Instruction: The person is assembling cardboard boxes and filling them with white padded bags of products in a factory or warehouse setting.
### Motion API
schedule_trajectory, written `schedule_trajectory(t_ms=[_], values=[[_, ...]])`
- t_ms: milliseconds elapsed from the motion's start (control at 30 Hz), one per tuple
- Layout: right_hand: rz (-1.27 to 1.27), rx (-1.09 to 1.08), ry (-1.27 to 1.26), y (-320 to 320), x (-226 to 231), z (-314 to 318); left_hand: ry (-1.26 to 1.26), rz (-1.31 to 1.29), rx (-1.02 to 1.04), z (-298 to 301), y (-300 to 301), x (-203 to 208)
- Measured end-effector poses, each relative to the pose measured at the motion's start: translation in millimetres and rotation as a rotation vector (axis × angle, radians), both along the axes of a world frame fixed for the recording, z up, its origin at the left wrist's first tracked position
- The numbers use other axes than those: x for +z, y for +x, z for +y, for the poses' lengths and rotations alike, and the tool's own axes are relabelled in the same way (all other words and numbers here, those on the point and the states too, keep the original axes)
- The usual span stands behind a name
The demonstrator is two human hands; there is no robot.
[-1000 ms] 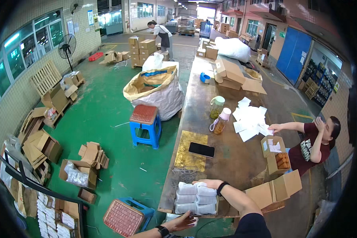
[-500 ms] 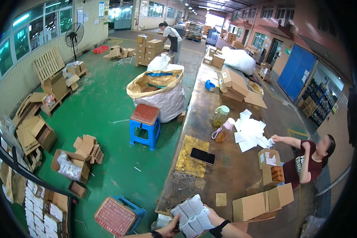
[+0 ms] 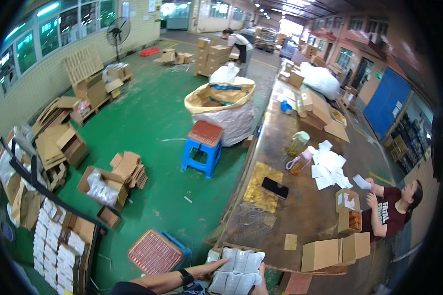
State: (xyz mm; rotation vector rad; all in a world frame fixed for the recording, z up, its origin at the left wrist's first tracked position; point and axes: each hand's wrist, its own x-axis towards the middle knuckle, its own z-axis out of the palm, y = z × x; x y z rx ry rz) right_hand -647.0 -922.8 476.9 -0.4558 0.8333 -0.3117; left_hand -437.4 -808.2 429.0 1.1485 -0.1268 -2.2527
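Note:
At the near edge of the workbench (image 3: 305, 216), a cardboard box (image 3: 225, 247) is packed with several white-wrapped packets (image 3: 238, 271) in rows. My left hand (image 3: 213, 268) grips the box's left side, its fingers stretched over the packets. On the opposite side my right hand (image 3: 259, 284) holds the box, partly cut off by the lower rim. What lies under the packets is hidden. A black phone (image 3: 274, 187) rests farther up the bench on a yellow patch (image 3: 262, 189).
Open cartons (image 3: 316, 255) stand on the bench's right, near a seated co-worker (image 3: 386, 211) holding a paper sheet (image 3: 362, 182). Two bottles (image 3: 300, 155) and loose papers (image 3: 328, 164) lie beyond. Left are a red-topped stool (image 3: 157, 253) and a cart of white packets (image 3: 54, 246).
The view has swung so the scene sits farther right. The box of packets is lower and turned straighter between my hands. The co-worker has lifted a sheet from the papers.

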Motion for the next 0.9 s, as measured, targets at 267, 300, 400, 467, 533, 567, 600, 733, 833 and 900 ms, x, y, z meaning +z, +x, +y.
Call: schedule_trajectory(t_ms=[267,300,400,467,533,567,600,733,833,900], values=[[-0.025,0.470,0.186,55.4,-50.7,107.8,-0.406,-0.344,0.243,141.7,99.9,-6.8],[-0.017,0.509,0.207,105.3,-38.9,134.2,-0.376,-0.354,0.260,158.7,115.1,16.6],[-0.035,0.653,0.207,181.1,-48.7,152.7,-0.357,-0.359,0.358,244.1,170.8,48.3],[-0.065,0.753,0.189,219.7,-66.4,206.6,-0.376,-0.461,0.586,331.7,208.4,61.7],[-0.072,0.780,0.154,307.6,-34.9,270.7,-0.345,-0.510,0.622,390.6,238.4,30.6],[-0.075,0.814,0.149,320.6,-32.4,302.5,-0.445,-0.482,0.768,430.2,249.9,39.7],[-0.078,0.829,0.141,378.9,-7.4,358.9,-0.392,-0.476,0.796,454.8,259.4,31.4],[-0.152,0.891,0.182,447.5,-16.2,479.7,-0.110,-0.657,0.940,586.2,318.4,58.5],[-0.197,0.900,0.219,532.4,-11.2,551.3,0.150,-0.698,0.959,638.7,345.6,34.9],[-0.224,0.904,0.251,566.3,-15.6,582.6,0.229,-0.699,1.209,668.9,356.4,10.3]])
